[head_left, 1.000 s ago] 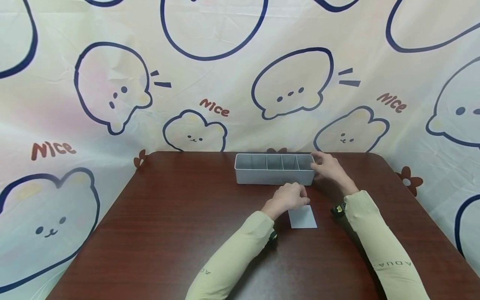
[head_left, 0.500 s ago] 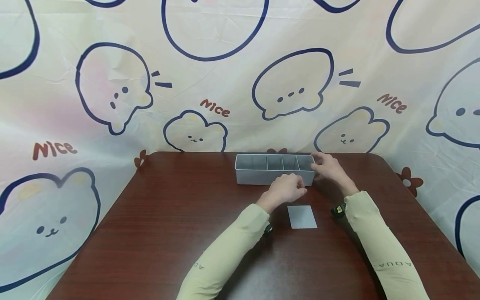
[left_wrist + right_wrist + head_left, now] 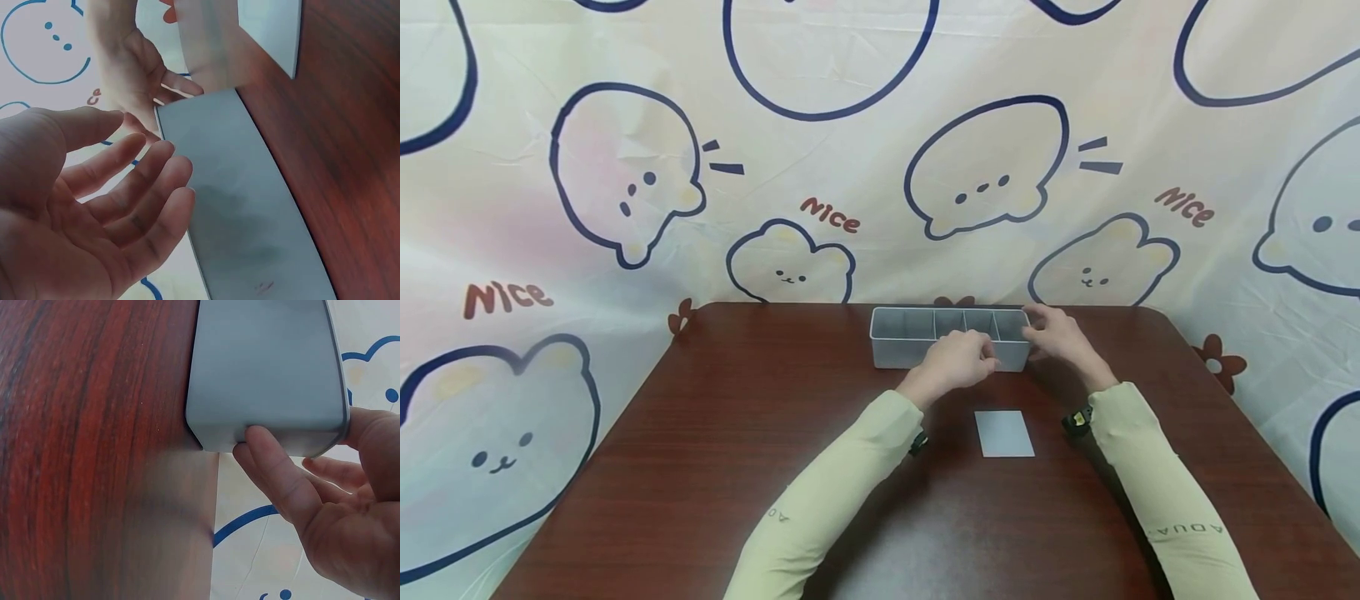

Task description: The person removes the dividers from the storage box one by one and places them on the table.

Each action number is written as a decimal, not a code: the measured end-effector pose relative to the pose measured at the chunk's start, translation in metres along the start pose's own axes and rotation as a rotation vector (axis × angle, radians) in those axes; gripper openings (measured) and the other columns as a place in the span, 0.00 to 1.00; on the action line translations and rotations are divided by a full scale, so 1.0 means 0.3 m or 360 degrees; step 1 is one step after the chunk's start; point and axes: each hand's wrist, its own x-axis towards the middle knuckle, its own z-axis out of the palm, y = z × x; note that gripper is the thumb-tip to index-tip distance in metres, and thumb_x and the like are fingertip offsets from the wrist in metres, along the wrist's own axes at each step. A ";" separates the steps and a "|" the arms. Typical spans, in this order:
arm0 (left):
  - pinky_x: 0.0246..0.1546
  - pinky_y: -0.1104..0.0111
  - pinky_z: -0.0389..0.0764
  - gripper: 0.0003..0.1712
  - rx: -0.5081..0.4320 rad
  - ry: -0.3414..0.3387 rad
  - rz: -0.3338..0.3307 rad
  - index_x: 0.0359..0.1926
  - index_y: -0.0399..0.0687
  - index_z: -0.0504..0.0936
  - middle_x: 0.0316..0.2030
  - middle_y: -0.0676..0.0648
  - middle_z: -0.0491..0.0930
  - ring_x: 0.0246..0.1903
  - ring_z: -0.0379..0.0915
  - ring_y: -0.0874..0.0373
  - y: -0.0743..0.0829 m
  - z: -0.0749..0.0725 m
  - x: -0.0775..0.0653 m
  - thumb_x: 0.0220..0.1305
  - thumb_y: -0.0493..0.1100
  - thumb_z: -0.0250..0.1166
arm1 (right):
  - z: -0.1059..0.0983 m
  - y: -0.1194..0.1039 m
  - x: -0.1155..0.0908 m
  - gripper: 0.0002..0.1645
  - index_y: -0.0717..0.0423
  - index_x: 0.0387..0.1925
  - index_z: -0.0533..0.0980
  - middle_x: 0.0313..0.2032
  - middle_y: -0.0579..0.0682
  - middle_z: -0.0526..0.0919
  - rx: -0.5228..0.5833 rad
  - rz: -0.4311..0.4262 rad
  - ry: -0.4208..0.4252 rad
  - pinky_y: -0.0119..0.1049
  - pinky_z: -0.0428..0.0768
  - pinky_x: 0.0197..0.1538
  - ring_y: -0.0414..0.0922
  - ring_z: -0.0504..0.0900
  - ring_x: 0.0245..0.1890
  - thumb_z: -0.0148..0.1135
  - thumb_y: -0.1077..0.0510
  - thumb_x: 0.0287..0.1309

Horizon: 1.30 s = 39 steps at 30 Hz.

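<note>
A grey divided storage box (image 3: 898, 354) stands near the far table edge. At its right end my right hand (image 3: 1060, 337) grips the end wall: in the right wrist view, fingertips (image 3: 259, 437) press low on the outside while another finger reaches the rim. My left hand (image 3: 957, 360) hovers before the box's front, overlapping it in the head view. Its fingers (image 3: 147, 206) hang loosely curled around nothing. On the table between the two forearms lies a small pale square card (image 3: 1004, 434).
Dark red-brown wooden table (image 3: 715, 467) extends left and forward of the box. Behind it hangs a cartoon-printed curtain (image 3: 880, 183), close to the table's far edge. Both forearms wear pale green sleeves.
My left hand has moved from over the card up and leftward to the front of the box, uncovering the card. The right hand stays put, and so does the box.
</note>
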 end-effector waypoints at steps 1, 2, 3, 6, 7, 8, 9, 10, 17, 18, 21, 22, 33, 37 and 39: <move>0.25 0.71 0.75 0.12 0.0006 0.0003 0.0001 0.46 0.52 0.83 0.30 0.54 0.81 0.25 0.75 0.62 -0.004 -0.004 0.001 0.69 0.50 0.60 | 0.000 0.000 0.000 0.35 0.59 0.73 0.56 0.56 0.73 0.74 -0.0002 0.0001 0.0002 0.48 0.85 0.39 0.54 0.88 0.35 0.52 0.57 0.67; 0.26 0.71 0.74 0.12 0.0019 0.0005 -0.0003 0.46 0.52 0.83 0.31 0.54 0.81 0.25 0.75 0.62 -0.008 -0.008 0.002 0.69 0.50 0.60 | -0.001 0.000 0.000 0.35 0.59 0.73 0.56 0.56 0.73 0.74 -0.0003 0.0001 0.0002 0.48 0.85 0.39 0.53 0.88 0.35 0.52 0.57 0.67; 0.26 0.71 0.75 0.12 0.0023 0.0005 -0.0005 0.46 0.52 0.83 0.31 0.54 0.81 0.25 0.75 0.62 -0.013 -0.012 0.002 0.69 0.50 0.60 | 0.000 0.000 0.001 0.35 0.59 0.73 0.56 0.56 0.73 0.74 -0.0003 0.0001 0.0001 0.48 0.85 0.39 0.53 0.88 0.35 0.52 0.57 0.67; 0.27 0.70 0.74 0.12 0.0024 0.0008 -0.0022 0.46 0.52 0.83 0.31 0.54 0.81 0.25 0.75 0.61 -0.029 -0.017 0.006 0.69 0.51 0.60 | 0.000 0.003 0.001 0.35 0.59 0.72 0.56 0.56 0.73 0.74 -0.0001 -0.0003 0.0000 0.46 0.86 0.37 0.51 0.88 0.34 0.52 0.57 0.67; 0.27 0.70 0.74 0.11 0.0025 0.0014 -0.0029 0.46 0.53 0.83 0.31 0.54 0.81 0.26 0.75 0.61 -0.035 -0.019 0.007 0.69 0.51 0.60 | 0.000 0.004 0.001 0.35 0.60 0.72 0.57 0.56 0.73 0.74 -0.0001 -0.0007 -0.0002 0.46 0.86 0.37 0.50 0.88 0.33 0.52 0.57 0.67; 0.27 0.70 0.74 0.12 0.0014 0.0019 -0.0038 0.46 0.53 0.83 0.31 0.54 0.81 0.26 0.75 0.61 -0.042 -0.020 0.008 0.69 0.51 0.59 | 0.000 0.005 0.001 0.35 0.60 0.72 0.57 0.56 0.73 0.74 -0.0001 -0.0011 -0.0002 0.46 0.86 0.37 0.50 0.88 0.33 0.52 0.57 0.67; 0.26 0.70 0.74 0.12 0.0001 0.0026 -0.0046 0.47 0.52 0.83 0.31 0.54 0.81 0.25 0.75 0.61 -0.049 -0.020 0.008 0.69 0.50 0.59 | 0.000 0.006 0.001 0.35 0.60 0.72 0.57 0.56 0.73 0.73 -0.0003 -0.0016 -0.0004 0.45 0.86 0.36 0.49 0.88 0.32 0.52 0.57 0.67; 0.26 0.70 0.74 0.12 -0.0011 0.0033 -0.0060 0.47 0.52 0.83 0.31 0.53 0.81 0.24 0.75 0.60 -0.057 -0.021 0.008 0.70 0.50 0.59 | 0.000 0.006 0.001 0.35 0.60 0.72 0.57 0.56 0.73 0.73 -0.0003 -0.0019 -0.0005 0.44 0.86 0.36 0.49 0.88 0.32 0.52 0.57 0.67; 0.21 0.72 0.70 0.13 -0.0042 0.0160 -0.0102 0.49 0.51 0.82 0.32 0.51 0.82 0.21 0.72 0.61 -0.106 -0.033 0.013 0.70 0.48 0.57 | 0.001 0.014 0.005 0.35 0.59 0.72 0.57 0.56 0.73 0.73 0.0000 -0.0010 -0.0014 0.43 0.86 0.35 0.48 0.88 0.30 0.51 0.57 0.67; 0.21 0.72 0.70 0.13 -0.0042 0.0188 -0.0104 0.49 0.51 0.82 0.33 0.51 0.82 0.21 0.72 0.61 -0.111 -0.037 0.015 0.70 0.48 0.57 | 0.001 0.014 0.005 0.35 0.59 0.73 0.57 0.57 0.73 0.73 0.0002 -0.0009 -0.0012 0.44 0.86 0.35 0.48 0.88 0.31 0.51 0.57 0.67; 0.21 0.71 0.71 0.12 -0.0086 0.0257 -0.0125 0.49 0.51 0.81 0.35 0.51 0.82 0.21 0.72 0.59 -0.124 -0.050 0.020 0.70 0.48 0.57 | 0.001 0.014 0.006 0.35 0.58 0.73 0.56 0.57 0.73 0.73 0.0003 -0.0006 -0.0010 0.44 0.86 0.35 0.49 0.88 0.31 0.51 0.57 0.67; 0.22 0.71 0.71 0.12 -0.0105 0.0277 -0.0133 0.49 0.51 0.81 0.36 0.51 0.82 0.22 0.72 0.59 -0.128 -0.054 0.021 0.70 0.48 0.57 | 0.002 0.014 0.007 0.35 0.58 0.73 0.56 0.57 0.73 0.73 0.0001 -0.0005 -0.0010 0.44 0.86 0.35 0.49 0.88 0.31 0.51 0.57 0.67; 0.34 0.68 0.79 0.12 -0.0238 0.0354 -0.0172 0.49 0.50 0.81 0.43 0.49 0.84 0.33 0.78 0.58 -0.165 -0.079 0.063 0.69 0.46 0.58 | 0.000 0.014 0.008 0.35 0.58 0.73 0.56 0.57 0.73 0.73 -0.0005 -0.0006 -0.0007 0.48 0.85 0.39 0.56 0.88 0.36 0.51 0.57 0.67; 0.39 0.65 0.82 0.13 -0.0332 0.0354 -0.0200 0.51 0.48 0.80 0.45 0.47 0.83 0.37 0.79 0.57 -0.178 -0.079 0.073 0.69 0.45 0.59 | 0.000 0.014 0.007 0.35 0.58 0.73 0.56 0.57 0.73 0.73 -0.0008 -0.0012 -0.0007 0.48 0.85 0.39 0.54 0.88 0.34 0.51 0.57 0.67; 0.41 0.65 0.82 0.14 -0.0384 0.0353 -0.0226 0.52 0.48 0.79 0.46 0.47 0.83 0.38 0.79 0.56 -0.185 -0.078 0.077 0.69 0.45 0.59 | 0.001 0.014 0.005 0.35 0.58 0.73 0.56 0.57 0.73 0.73 -0.0008 -0.0011 -0.0007 0.47 0.85 0.39 0.53 0.88 0.34 0.51 0.57 0.67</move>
